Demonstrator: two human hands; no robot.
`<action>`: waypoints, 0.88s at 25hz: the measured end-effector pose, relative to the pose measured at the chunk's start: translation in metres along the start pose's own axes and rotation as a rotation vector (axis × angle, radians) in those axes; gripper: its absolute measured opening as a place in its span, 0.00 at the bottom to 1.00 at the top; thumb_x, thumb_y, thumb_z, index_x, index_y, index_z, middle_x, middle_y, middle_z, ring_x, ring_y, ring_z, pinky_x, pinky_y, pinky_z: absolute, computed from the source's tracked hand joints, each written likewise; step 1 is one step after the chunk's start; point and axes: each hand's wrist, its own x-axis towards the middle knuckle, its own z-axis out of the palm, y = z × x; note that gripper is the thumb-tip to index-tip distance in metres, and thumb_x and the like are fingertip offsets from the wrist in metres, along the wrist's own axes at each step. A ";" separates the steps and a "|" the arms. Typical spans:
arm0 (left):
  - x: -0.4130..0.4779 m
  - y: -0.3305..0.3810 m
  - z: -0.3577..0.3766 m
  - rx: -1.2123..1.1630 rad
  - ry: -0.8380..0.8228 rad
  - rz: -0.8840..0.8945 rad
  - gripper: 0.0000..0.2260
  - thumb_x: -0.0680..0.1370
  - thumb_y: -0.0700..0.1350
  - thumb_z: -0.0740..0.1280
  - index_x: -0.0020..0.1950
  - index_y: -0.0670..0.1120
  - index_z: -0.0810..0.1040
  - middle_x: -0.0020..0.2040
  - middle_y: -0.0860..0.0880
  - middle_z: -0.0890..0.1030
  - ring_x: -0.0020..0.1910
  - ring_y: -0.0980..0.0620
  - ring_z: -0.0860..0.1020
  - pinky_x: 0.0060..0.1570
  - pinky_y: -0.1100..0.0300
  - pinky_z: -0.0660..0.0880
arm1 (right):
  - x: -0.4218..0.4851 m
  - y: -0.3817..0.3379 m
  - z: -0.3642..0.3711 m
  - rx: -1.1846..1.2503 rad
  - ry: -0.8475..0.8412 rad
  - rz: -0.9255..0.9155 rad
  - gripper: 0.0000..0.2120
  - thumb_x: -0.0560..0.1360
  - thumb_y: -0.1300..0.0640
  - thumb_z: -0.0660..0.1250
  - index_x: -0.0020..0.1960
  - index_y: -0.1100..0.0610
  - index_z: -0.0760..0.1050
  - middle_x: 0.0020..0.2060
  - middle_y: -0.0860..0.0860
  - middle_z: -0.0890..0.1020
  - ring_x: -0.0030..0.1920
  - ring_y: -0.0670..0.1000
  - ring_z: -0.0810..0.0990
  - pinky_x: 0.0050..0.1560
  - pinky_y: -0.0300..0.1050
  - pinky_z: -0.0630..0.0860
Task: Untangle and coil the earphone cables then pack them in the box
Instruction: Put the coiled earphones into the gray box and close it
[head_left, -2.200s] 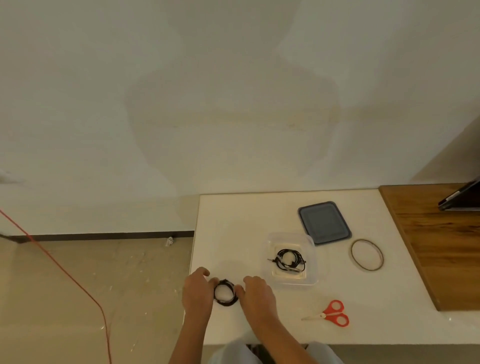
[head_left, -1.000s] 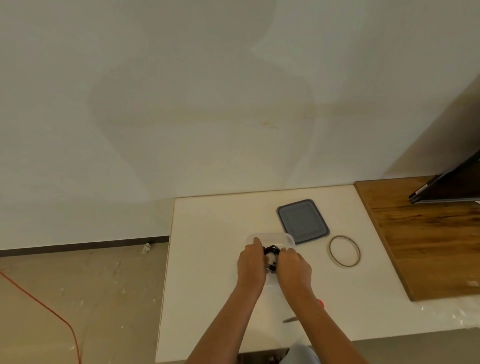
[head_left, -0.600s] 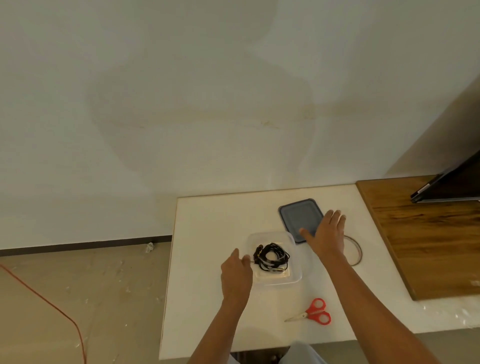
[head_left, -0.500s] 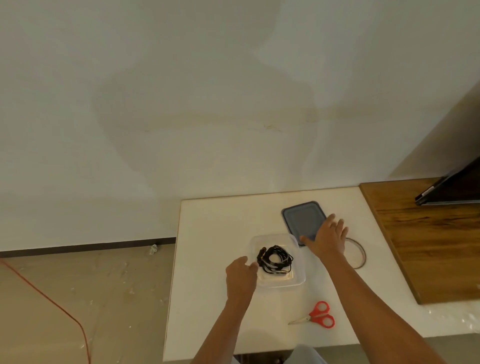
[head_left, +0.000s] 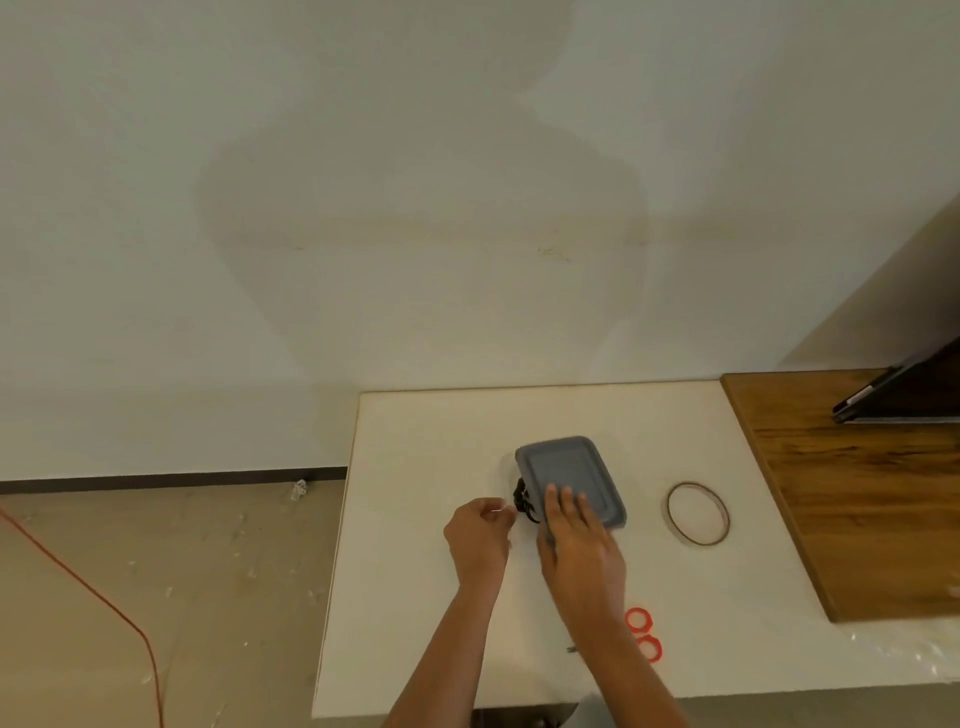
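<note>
Coiled earphone cables (head_left: 522, 501) are packed in the box (head_left: 510, 475) mid-table (head_left: 415, 467) with the grey lid (head_left: 569, 475) on top; right hand (head_left: 582, 551) presses it with straight fingers, left hand (head_left: 478, 540) is curled at the near-left rim, grasp unclear; sealing probably remains.

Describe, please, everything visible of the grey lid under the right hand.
The grey lid is a rounded rectangle, plastic-looking, with a raised rim around a flat panel. It lies skewed over the black earphone cables, which show at its left edge. The right hand presses straight fingers on its near end.
</note>
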 end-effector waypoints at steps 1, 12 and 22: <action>0.001 -0.002 0.000 -0.024 0.001 -0.004 0.09 0.73 0.40 0.72 0.52 0.40 0.81 0.41 0.47 0.82 0.38 0.50 0.81 0.43 0.51 0.82 | -0.007 -0.003 0.003 -0.009 -0.054 -0.005 0.22 0.78 0.48 0.54 0.62 0.59 0.76 0.57 0.56 0.82 0.58 0.57 0.81 0.48 0.51 0.81; 0.000 -0.003 0.004 0.182 0.035 0.155 0.15 0.79 0.52 0.61 0.41 0.43 0.79 0.35 0.49 0.80 0.34 0.51 0.77 0.31 0.63 0.74 | 0.008 0.007 0.005 0.320 -0.147 0.036 0.13 0.78 0.52 0.60 0.60 0.54 0.76 0.54 0.53 0.80 0.55 0.53 0.78 0.52 0.46 0.79; 0.050 0.023 0.037 0.218 0.102 0.069 0.20 0.83 0.54 0.47 0.50 0.41 0.71 0.42 0.47 0.75 0.42 0.46 0.73 0.42 0.55 0.68 | 0.095 0.045 0.019 0.388 -0.330 0.770 0.28 0.77 0.34 0.47 0.47 0.57 0.71 0.42 0.54 0.79 0.44 0.56 0.77 0.45 0.49 0.73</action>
